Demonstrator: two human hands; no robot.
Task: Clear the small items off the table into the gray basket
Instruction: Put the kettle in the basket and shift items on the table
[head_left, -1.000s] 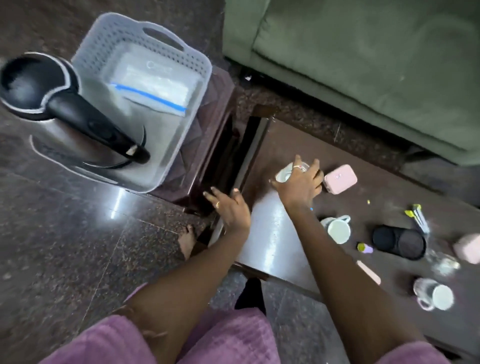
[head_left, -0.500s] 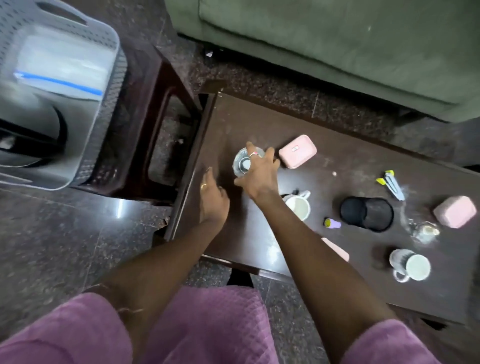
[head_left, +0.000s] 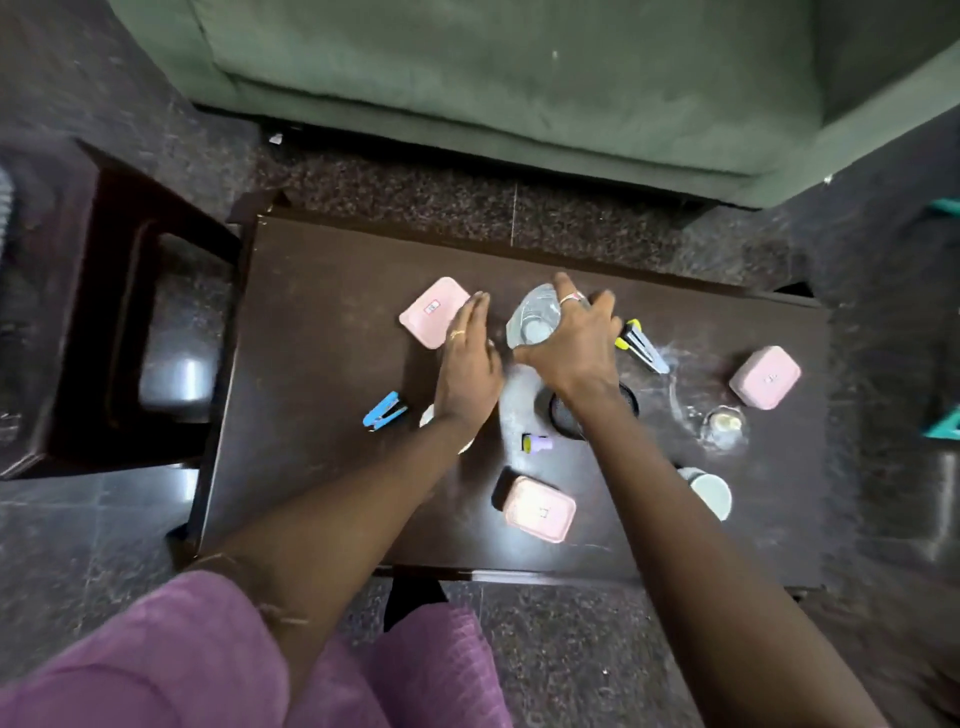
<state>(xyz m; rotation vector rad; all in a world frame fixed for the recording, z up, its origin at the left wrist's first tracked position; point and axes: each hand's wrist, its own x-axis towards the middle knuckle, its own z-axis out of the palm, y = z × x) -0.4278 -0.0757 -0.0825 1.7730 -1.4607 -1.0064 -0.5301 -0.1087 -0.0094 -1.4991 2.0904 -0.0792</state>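
My right hand (head_left: 571, 345) is shut on a clear glass (head_left: 532, 319), tilted, over the middle of the dark table (head_left: 311, 483). My left hand (head_left: 467, 358) hovers open beside it, fingers near a pink box (head_left: 431, 318). More small items lie about: a blue stapler (head_left: 383, 411), a purple-yellow cap (head_left: 536, 443), a second pink box (head_left: 539, 509), a third pink box (head_left: 764, 376), a black round holder (head_left: 563, 415) under my right wrist, yellow-tipped clips (head_left: 640, 345), a clear glass (head_left: 724, 426), a white cup (head_left: 709, 491). The gray basket shows only as a sliver (head_left: 4, 200) at the left edge.
A dark wooden stool (head_left: 98, 291) stands left of the table. A green sofa (head_left: 519, 78) runs along the far side. Speckled dark floor surrounds the table. My purple-clad knees (head_left: 208, 665) are at the near edge. A white cup is partly hidden beneath my left forearm.
The view has swung right, so the basket has nearly left the frame. My right hand carried the glass rightward past the pink box; my left hand left the table's left edge and moved beside it.
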